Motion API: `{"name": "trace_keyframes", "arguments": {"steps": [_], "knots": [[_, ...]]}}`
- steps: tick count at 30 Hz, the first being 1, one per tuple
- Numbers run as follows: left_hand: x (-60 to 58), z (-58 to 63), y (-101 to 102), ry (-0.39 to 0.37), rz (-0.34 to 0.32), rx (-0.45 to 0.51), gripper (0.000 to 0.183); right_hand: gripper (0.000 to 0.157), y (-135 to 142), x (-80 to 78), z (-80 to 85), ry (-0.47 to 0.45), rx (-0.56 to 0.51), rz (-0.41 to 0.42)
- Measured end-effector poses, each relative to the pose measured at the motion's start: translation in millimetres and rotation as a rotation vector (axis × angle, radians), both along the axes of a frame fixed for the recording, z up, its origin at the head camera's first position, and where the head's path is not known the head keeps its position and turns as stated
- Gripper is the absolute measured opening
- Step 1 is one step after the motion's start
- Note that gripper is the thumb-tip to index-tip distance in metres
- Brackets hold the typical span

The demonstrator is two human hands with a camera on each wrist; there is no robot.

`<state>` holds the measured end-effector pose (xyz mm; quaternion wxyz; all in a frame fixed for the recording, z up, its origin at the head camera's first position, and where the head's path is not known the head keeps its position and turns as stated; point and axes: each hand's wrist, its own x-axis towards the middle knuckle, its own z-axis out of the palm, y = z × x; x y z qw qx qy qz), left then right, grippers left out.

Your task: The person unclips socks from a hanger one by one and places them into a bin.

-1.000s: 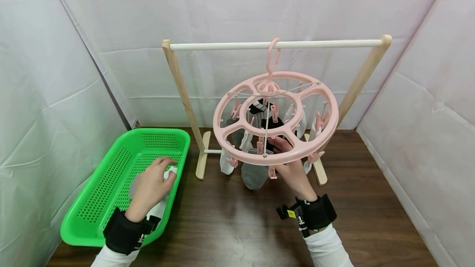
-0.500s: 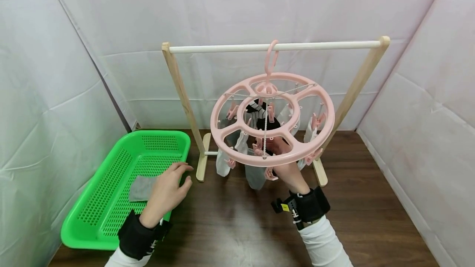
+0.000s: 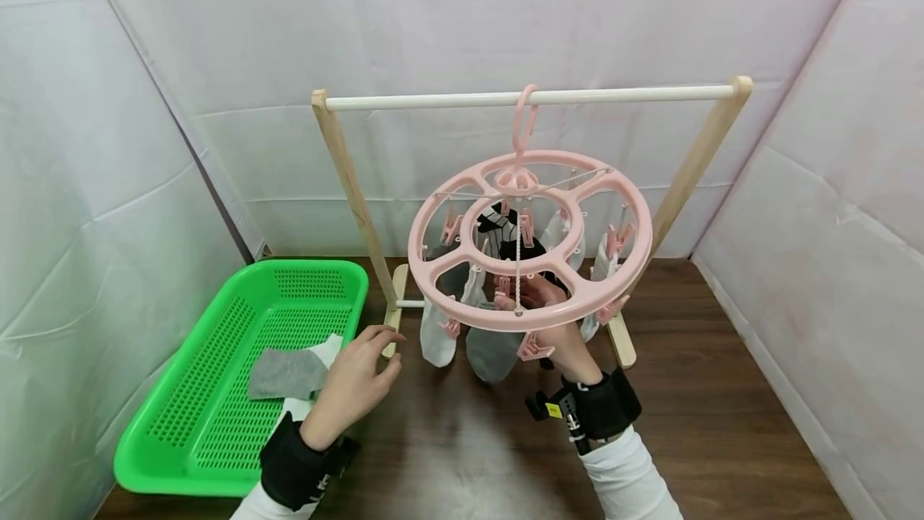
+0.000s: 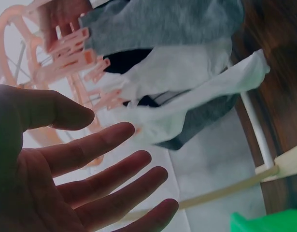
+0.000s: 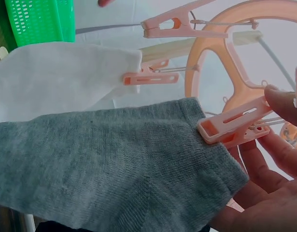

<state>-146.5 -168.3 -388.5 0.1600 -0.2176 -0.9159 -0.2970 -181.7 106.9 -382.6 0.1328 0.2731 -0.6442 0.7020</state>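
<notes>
My right hand (image 3: 569, 347) is under the front of a pink round clip hanger (image 3: 417, 247). In the right wrist view, its thumb and fingers pinch the end of a pink clothespin (image 5: 235, 118). That clothespin bites the cuff of a grey sock (image 5: 129, 159), which hangs down. Around it hang a white sock (image 3: 438, 335), a black-and-white patterned sock (image 3: 498, 227) and others. My left hand (image 3: 357, 383) hovers at the basket's right side, fingers spread and holding nothing; the left wrist view shows its bare palm (image 4: 47, 188).
A green basket (image 3: 332, 266) on the left holds a grey sock (image 3: 285, 373) and white fabric (image 3: 328, 350). The hanger hooks over a white bar (image 3: 419, 102) on wooden legs (image 3: 346, 175). White cloth walls enclose the brown tabletop (image 3: 462, 440).
My left hand has moved right from over the basket to beyond its edge, uncovering the grey sock there. My right hand stays at the hanger's front; the hanger has shifted slightly.
</notes>
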Motion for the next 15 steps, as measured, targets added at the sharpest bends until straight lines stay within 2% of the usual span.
{"name": "trace_keyframes", "arguments": {"steps": [2, 7, 11, 15], "knots": [[-0.6, -3.2, 4, -0.002, -0.012, 0.001, 0.018, 0.045, -1, 0.4, 1.5, 0.006, 0.017, -0.025], [-4.7, -8.2, 16, -0.003, -0.062, 0.016, 0.018, 0.035, -4, 3.8, 5.7, 0.016, 0.056, -0.083], [-10.0, -11.3, 25, -0.006, -0.127, 0.044, 0.024, 0.035, -5, 7.5, 5.9, 0.03, 0.028, -0.031], [-16.1, -14.8, 31, -0.062, -0.222, 0.115, 0.029, 0.039, -6, 10.2, 5.3, 0.012, 0.018, 0.022]]}}
